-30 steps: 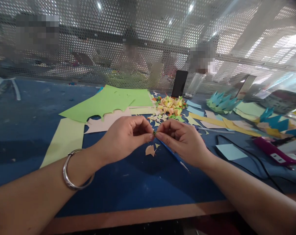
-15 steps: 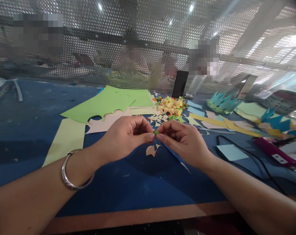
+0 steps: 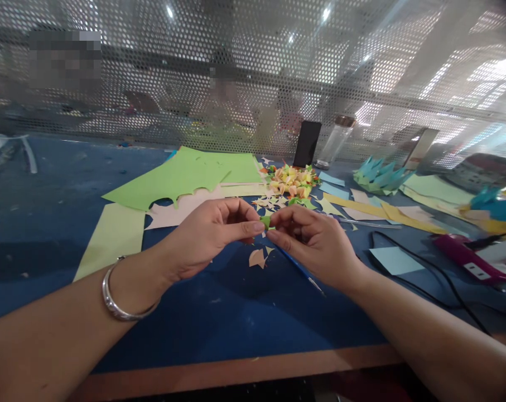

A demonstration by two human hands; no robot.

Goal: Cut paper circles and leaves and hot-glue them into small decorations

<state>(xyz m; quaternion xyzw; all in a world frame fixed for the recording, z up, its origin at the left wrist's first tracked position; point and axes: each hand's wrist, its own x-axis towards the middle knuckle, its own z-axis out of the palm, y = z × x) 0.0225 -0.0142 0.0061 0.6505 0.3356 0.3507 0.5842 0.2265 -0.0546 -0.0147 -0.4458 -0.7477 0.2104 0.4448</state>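
Between my two hands is a small green paper piece [image 3: 265,222], curled or folded. My left hand [image 3: 217,229] pinches it between thumb and forefinger. On its other side, my right hand [image 3: 315,240] has its fingers closed at the edge of the same piece. A thin blue tool with a metal tip [image 3: 300,269] lies on the table just under my right hand. Below the fingertips rests a peach paper scrap [image 3: 258,258]. Beyond the hands sits a heap of small yellow, orange and green paper pieces [image 3: 292,181].
Cut green paper [image 3: 194,170] and a pale yellow sheet [image 3: 110,234] lie left. A phone [image 3: 307,144] and bottle [image 3: 336,142] stand behind the heap. Right are pointed blue paper shapes [image 3: 380,176], yellow strips [image 3: 415,218], a purple power strip [image 3: 476,262] and black cable [image 3: 441,273].
The green paper piece shows more between the fingertips, turned upward. My right thumb has shifted slightly away from it. The things on the table lie as before.
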